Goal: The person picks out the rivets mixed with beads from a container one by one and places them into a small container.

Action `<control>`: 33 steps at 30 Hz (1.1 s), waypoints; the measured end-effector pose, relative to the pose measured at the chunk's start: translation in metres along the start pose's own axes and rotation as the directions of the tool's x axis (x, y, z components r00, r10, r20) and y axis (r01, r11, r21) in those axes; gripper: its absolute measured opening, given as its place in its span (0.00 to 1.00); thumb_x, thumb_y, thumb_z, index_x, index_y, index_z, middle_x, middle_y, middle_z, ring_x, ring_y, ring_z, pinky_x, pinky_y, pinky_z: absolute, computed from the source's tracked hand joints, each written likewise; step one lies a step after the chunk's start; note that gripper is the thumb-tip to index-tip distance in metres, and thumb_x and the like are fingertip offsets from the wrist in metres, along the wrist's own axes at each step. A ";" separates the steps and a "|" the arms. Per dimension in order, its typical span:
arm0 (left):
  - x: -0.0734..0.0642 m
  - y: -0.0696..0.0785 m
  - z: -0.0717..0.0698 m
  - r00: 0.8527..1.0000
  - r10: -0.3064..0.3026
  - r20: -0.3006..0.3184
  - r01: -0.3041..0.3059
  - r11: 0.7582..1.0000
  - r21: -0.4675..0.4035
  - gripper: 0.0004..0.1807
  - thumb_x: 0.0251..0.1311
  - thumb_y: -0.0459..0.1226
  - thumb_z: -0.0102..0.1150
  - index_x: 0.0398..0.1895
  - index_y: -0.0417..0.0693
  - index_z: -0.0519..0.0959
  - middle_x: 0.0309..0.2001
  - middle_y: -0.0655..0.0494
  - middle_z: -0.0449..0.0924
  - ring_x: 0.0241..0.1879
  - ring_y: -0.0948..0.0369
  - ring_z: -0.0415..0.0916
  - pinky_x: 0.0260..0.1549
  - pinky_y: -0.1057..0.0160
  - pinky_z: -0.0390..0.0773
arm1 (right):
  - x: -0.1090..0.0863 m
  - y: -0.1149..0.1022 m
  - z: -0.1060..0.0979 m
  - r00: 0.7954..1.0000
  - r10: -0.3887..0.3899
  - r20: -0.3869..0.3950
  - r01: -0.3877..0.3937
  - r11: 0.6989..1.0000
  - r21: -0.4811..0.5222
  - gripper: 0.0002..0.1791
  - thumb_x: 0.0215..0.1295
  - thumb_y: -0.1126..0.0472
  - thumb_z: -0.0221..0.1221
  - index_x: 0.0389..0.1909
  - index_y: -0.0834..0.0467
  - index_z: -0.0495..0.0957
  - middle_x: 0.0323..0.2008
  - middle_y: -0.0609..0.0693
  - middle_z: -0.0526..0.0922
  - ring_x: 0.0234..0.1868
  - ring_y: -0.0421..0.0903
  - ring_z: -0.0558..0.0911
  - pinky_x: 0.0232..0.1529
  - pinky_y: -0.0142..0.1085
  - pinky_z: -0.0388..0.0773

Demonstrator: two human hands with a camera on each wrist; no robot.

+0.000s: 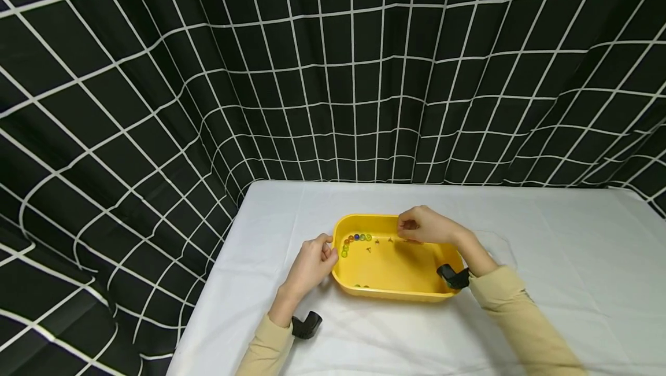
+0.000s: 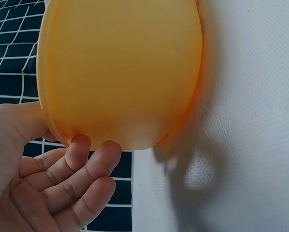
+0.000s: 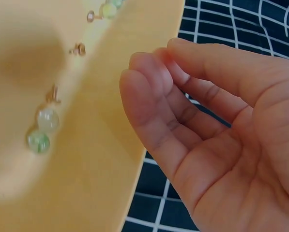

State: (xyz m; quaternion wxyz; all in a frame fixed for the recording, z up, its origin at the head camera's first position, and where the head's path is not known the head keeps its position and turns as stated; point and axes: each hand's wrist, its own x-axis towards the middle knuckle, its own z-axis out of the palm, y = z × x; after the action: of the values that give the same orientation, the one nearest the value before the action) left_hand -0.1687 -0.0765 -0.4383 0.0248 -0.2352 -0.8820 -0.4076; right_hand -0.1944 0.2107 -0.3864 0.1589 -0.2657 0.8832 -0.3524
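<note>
My left hand (image 1: 314, 260) grips the left end of a yellow plastic tub (image 1: 390, 275), thumb over the rim and fingertips against the outer wall. Over the tub's far wall is my right hand (image 1: 424, 225), its fingers curled and the thumb tip close to the index fingertip; I cannot tell whether anything sits between them. Glass marbles (image 1: 356, 237) in green, orange and blue line the tub's far left corner. Several small brass-coloured pieces with heads and thin stems (image 3: 79, 49) lie on the tub's floor near the far wall, beside two greenish marbles (image 3: 47, 119) in the right wrist view.
More green marbles (image 1: 361, 286) show by the tub's near wall. A clear plastic container (image 1: 494, 243) stands on the white-covered table (image 1: 583, 260), partly behind my right forearm. A black curtain with a white grid (image 1: 364, 75) hangs beyond the table.
</note>
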 end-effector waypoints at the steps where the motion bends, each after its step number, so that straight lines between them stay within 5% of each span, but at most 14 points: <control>1: 0.000 0.000 0.000 1.000 0.002 -0.002 -0.002 1.000 0.000 0.14 0.56 0.30 0.54 0.44 0.28 0.75 0.20 0.60 0.70 0.17 0.70 0.66 0.18 0.72 0.72 | 0.002 -0.001 0.001 1.000 0.005 0.005 -0.005 1.000 0.007 0.05 0.61 0.71 0.55 0.28 0.68 0.75 0.18 0.49 0.72 0.18 0.40 0.69 0.20 0.29 0.69; 18: 0.000 0.003 -0.001 1.000 0.017 -0.006 -0.017 1.000 -0.005 0.14 0.55 0.28 0.55 0.43 0.26 0.75 0.20 0.59 0.69 0.16 0.69 0.65 0.16 0.73 0.70 | 0.025 -0.006 0.020 1.000 0.027 -0.016 -0.027 0.999 0.028 0.06 0.62 0.69 0.55 0.26 0.67 0.76 0.18 0.54 0.76 0.20 0.41 0.72 0.25 0.31 0.73; 33: 0.000 0.001 -0.001 1.000 0.018 -0.003 -0.018 1.000 -0.007 0.14 0.56 0.28 0.55 0.43 0.26 0.75 0.19 0.59 0.70 0.16 0.69 0.65 0.17 0.72 0.71 | 0.039 -0.006 0.034 0.998 0.059 0.027 -0.063 0.980 0.190 0.06 0.59 0.71 0.57 0.34 0.71 0.77 0.29 0.61 0.81 0.26 0.49 0.78 0.33 0.46 0.79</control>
State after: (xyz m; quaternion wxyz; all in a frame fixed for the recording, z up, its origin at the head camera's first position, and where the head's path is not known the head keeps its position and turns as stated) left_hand -0.1686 -0.0766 -0.4365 0.0291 -0.2428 -0.8782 -0.4109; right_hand -0.2079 0.1660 -0.4102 0.2039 -0.2257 0.8512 -0.4277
